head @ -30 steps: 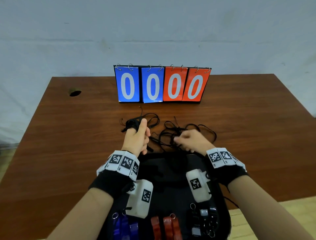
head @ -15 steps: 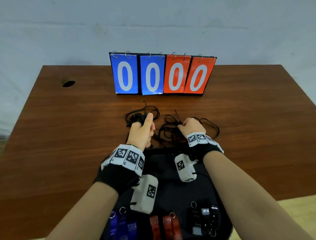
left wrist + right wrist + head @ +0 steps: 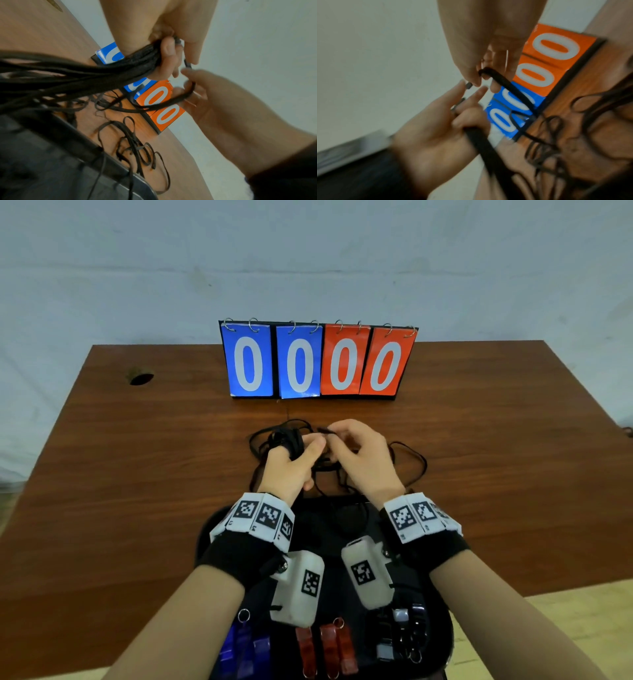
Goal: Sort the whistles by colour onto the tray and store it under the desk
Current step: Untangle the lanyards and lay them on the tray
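Blue whistles (image 3: pixel 243 645), red whistles (image 3: pixel 329 645) and black whistles (image 3: pixel 404 635) lie in three groups along the near side of a black tray (image 3: pixel 205 539). Beyond the tray, my left hand (image 3: pixel 305 446) grips a bundle of black cords (image 3: pixel 287 440), seen close in the left wrist view as the bundle (image 3: pixel 102 75). My right hand (image 3: pixel 335 436) meets it and pinches a single black cord (image 3: pixel 505 82) at its looped end. More loose cords (image 3: pixel 411 460) trail over the desk to the right. The wrist cameras hide part of the whistles.
A flip scoreboard (image 3: pixel 318 361) showing 0000, two blue and two orange cards, stands behind the hands. The brown desk has a cable hole (image 3: pixel 141 378) at its far left. A pale wall is behind, and light flooring shows at the near right.
My right hand left the loose cords and came up and left to my left hand, bringing one cord. The left hand kept its bundle. The head view shifted.
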Action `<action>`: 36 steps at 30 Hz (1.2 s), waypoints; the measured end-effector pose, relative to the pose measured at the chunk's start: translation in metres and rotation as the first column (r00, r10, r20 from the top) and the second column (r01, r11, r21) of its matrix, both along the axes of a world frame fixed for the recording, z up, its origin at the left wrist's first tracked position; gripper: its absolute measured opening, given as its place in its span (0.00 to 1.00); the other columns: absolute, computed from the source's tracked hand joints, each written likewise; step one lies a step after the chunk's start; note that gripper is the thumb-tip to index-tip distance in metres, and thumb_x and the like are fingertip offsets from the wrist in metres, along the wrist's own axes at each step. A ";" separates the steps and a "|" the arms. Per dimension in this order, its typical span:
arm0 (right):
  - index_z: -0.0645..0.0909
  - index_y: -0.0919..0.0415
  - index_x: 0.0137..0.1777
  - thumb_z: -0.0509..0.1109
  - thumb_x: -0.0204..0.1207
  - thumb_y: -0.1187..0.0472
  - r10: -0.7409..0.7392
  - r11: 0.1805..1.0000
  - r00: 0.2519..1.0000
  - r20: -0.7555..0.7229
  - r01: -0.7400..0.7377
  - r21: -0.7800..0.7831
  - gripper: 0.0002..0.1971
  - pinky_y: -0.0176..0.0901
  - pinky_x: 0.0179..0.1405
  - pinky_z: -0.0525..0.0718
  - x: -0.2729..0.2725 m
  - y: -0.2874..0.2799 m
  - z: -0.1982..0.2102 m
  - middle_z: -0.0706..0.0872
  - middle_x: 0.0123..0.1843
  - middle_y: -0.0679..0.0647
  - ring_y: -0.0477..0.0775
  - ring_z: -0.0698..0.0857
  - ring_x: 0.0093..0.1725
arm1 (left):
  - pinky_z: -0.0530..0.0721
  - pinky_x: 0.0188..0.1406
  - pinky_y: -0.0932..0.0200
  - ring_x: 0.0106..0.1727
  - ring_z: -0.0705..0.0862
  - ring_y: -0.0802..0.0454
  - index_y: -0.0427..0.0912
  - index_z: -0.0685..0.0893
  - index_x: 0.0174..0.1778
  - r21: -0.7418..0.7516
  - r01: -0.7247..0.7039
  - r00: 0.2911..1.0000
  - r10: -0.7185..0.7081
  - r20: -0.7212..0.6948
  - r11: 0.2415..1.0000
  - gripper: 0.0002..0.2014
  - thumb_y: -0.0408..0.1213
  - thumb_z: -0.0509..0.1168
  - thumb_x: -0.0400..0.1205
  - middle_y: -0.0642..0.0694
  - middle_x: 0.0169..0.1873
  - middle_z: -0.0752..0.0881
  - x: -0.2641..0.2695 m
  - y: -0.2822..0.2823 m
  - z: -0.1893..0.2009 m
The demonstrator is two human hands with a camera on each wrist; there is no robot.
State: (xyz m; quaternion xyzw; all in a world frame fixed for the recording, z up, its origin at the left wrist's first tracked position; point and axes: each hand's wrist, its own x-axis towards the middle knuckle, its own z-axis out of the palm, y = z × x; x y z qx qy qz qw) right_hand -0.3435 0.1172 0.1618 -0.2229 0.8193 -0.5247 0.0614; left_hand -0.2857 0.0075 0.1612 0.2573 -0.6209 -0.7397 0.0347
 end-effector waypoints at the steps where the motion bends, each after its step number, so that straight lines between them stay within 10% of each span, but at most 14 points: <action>1: 0.83 0.58 0.51 0.64 0.78 0.68 0.038 0.999 0.999 0.000 -0.038 -0.013 0.08 0.32 0.45 0.79 0.008 -0.005 0.004 0.80 0.37 0.39 0.43 0.81 0.38 | 0.66 0.14 0.67 0.11 0.64 0.62 0.42 0.81 0.36 0.003 -0.005 1.000 0.006 -0.019 1.000 0.10 0.36 0.62 0.83 0.54 0.07 0.69 0.000 0.001 0.004; 14: 0.83 0.57 0.51 0.57 0.84 0.60 0.278 0.944 0.917 0.285 -0.316 0.098 0.12 0.30 0.25 0.72 0.027 0.002 0.000 0.70 0.24 0.46 0.39 0.71 0.19 | 0.68 0.21 0.67 0.13 0.67 0.62 0.47 0.77 0.27 -0.201 -0.265 0.964 0.255 -0.077 0.943 0.20 0.47 0.54 0.85 0.54 0.10 0.67 0.013 -0.018 0.011; 20: 0.80 0.56 0.49 0.51 0.86 0.54 0.381 0.790 0.819 0.430 -0.530 0.309 0.16 0.30 0.25 0.67 0.037 0.009 -0.024 0.71 0.27 0.49 0.41 0.70 0.22 | 0.84 0.25 0.62 0.18 0.76 0.55 0.44 0.71 0.27 0.113 -0.410 0.907 0.418 -0.056 0.905 0.23 0.50 0.51 0.86 0.52 0.09 0.73 0.017 -0.039 0.032; 24: 0.79 0.60 0.56 0.52 0.84 0.48 0.326 0.618 0.671 0.666 -0.685 0.387 0.19 0.31 0.19 0.69 0.041 0.007 -0.033 0.70 0.26 0.50 0.41 0.69 0.13 | 0.56 0.11 0.73 0.08 0.56 0.61 0.45 0.62 0.23 0.021 -0.340 0.940 0.340 -0.015 0.940 0.24 0.48 0.54 0.85 0.55 0.07 0.61 0.024 -0.052 0.029; 27: 0.75 0.56 0.66 0.64 0.80 0.52 0.312 0.442 0.564 0.764 -0.798 0.409 0.17 0.36 0.33 0.79 0.038 0.005 -0.033 0.80 0.43 0.53 0.41 0.78 0.25 | 0.58 0.10 0.73 0.09 0.58 0.62 0.46 0.70 0.28 -0.077 -0.238 0.970 0.242 0.036 0.968 0.16 0.40 0.61 0.83 0.55 0.12 0.64 0.029 -0.058 0.018; 29: 0.75 0.56 0.70 0.65 0.77 0.58 0.351 0.477 0.606 0.714 -0.772 0.421 0.20 0.36 0.47 0.79 0.031 0.003 -0.033 0.81 0.53 0.50 0.43 0.81 0.40 | 0.61 0.11 0.72 0.10 0.59 0.62 0.45 0.78 0.36 -0.083 -0.190 0.980 0.195 0.052 0.978 0.09 0.37 0.62 0.83 0.56 0.12 0.64 0.033 -0.060 0.011; 33: 0.83 0.58 0.61 0.61 0.79 0.63 0.225 0.828 0.842 0.490 -0.430 0.359 0.14 0.32 0.50 0.77 0.017 -0.012 -0.028 0.85 0.55 0.53 0.48 0.82 0.54 | 0.67 0.12 0.68 0.10 0.64 0.61 0.41 0.81 0.37 -0.084 -0.168 0.984 0.173 0.053 0.982 0.13 0.37 0.57 0.85 0.49 0.22 0.69 0.037 -0.060 0.000; 36: 0.83 0.60 0.61 0.61 0.79 0.65 0.065 0.821 0.975 0.212 -0.173 0.544 0.15 0.42 0.65 0.75 0.001 -0.025 -0.037 0.82 0.65 0.56 0.55 0.79 0.67 | 0.71 0.12 0.67 0.09 0.66 0.59 0.40 0.78 0.33 -0.082 -0.144 0.987 0.149 0.052 0.986 0.18 0.41 0.54 0.87 0.50 0.18 0.74 0.039 -0.060 -0.004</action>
